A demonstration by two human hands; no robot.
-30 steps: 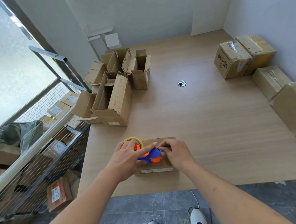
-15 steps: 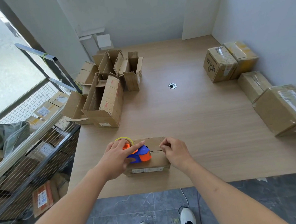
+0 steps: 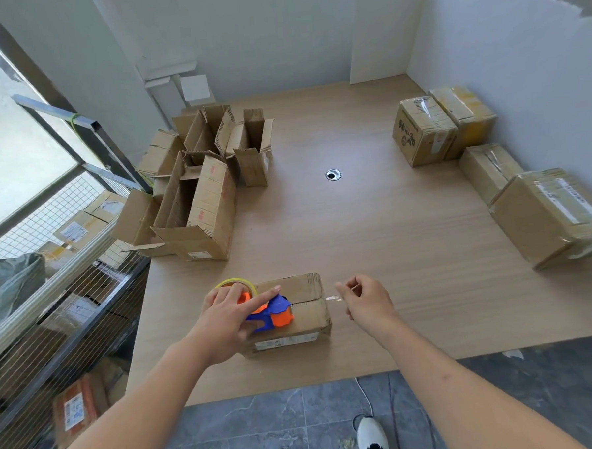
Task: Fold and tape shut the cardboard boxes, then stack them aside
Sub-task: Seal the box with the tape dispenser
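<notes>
Head view: a person stands at the near edge of a wooden table (image 3: 374,240).
Small box (image 3: 304,318): lies closed near the table's front edge, between both hands.
Left hand (image 3: 234,313): fingers wrapped around a blue-and-orange tape dispenser (image 3: 272,313) resting on the box top, index finger stretched forward.
Right hand (image 3: 367,301): just right of the box, thumb and fingers pinching the end of a clear tape strip (image 3: 331,299) drawn along the seam.
Open boxes (image 3: 200,195): clustered far left.
Taped boxes (image 3: 483,166): lined along the right wall.
</notes>
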